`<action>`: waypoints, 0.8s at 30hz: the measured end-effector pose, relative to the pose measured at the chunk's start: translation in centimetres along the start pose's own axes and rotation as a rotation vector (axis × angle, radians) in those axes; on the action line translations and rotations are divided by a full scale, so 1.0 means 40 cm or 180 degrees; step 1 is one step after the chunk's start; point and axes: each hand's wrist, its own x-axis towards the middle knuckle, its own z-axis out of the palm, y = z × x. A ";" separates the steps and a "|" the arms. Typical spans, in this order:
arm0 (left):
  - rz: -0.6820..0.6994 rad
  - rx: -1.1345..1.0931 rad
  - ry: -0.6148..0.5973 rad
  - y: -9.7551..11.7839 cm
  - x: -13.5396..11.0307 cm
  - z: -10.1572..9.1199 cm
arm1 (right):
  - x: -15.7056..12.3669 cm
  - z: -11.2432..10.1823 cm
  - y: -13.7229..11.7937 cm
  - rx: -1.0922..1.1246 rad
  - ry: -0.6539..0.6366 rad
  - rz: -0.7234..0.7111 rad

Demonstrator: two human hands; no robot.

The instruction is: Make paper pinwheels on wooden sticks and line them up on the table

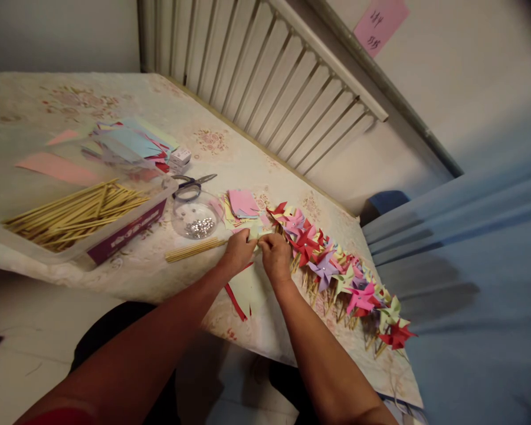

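My left hand and my right hand are close together over the table, fingers pinched on a pale yellow-green piece of paper between them. Under my wrists lies a pale cut paper with a red edge. A small bundle of wooden sticks lies just left of my left hand. To the right of my right hand a row of several finished paper pinwheels runs along the table.
A clear tray of wooden sticks is at the left. A round clear dish of small pins, scissors, cut paper squares and a stack of coloured sheets lie behind. A radiator stands along the table's far edge.
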 end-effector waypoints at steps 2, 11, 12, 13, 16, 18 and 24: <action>-0.0013 0.0028 0.0018 -0.002 0.000 -0.001 | -0.001 0.018 0.006 0.0368 0.0072 0.0473; -0.0011 0.0139 0.0040 -0.009 0.003 -0.001 | 0.012 0.003 0.001 -0.0077 -0.0108 -0.0175; -0.0011 0.0144 0.0038 -0.009 0.004 -0.001 | 0.012 0.001 0.000 -0.0133 -0.0107 -0.0260; 0.0000 0.0132 0.0034 -0.008 0.004 0.000 | 0.012 0.001 0.000 -0.0117 -0.0087 -0.0238; -0.0019 0.0097 0.0012 -0.009 0.005 -0.001 | 0.008 0.021 0.000 0.0293 0.0033 0.0366; -0.0044 0.0112 0.0000 -0.010 0.006 -0.002 | 0.007 0.034 0.000 0.0578 0.0052 0.0835; -0.0038 0.0156 -0.0007 -0.014 0.008 -0.001 | 0.013 0.016 -0.005 0.0025 -0.0054 0.0038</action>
